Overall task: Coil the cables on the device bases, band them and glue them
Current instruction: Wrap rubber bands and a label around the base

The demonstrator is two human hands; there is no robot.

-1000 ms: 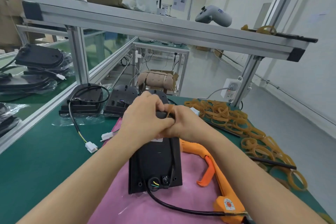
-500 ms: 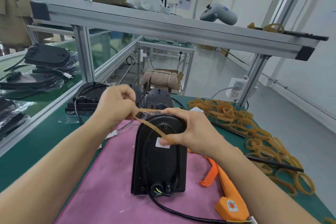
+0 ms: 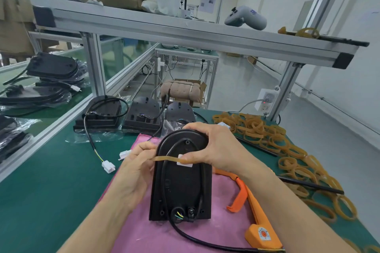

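Note:
A black device base point(image 3: 181, 187) lies on a pink mat point(image 3: 144, 232), its black cable point(image 3: 164, 170) looped round its face. A tan rubber band point(image 3: 166, 157) stretches across the base's upper part. My left hand point(image 3: 135, 170) pinches the band at the base's left edge. My right hand point(image 3: 216, 148) grips the base's rounded top, thumb pressing the band near a white sticker point(image 3: 184, 163). An orange glue gun point(image 3: 257, 213) lies on the mat to the right.
Several loose rubber bands point(image 3: 273, 139) lie heaped on the green table point(image 3: 41, 191) at the right. Three more black bases point(image 3: 141, 115) with cables stand behind the mat, with white connectors point(image 3: 108, 166) to its left. An aluminium frame shelf point(image 3: 185, 33) crosses overhead.
The band has come down from above the base's top to lie across its face. My left hand dropped to the base's left edge; my right hand moved onto its top.

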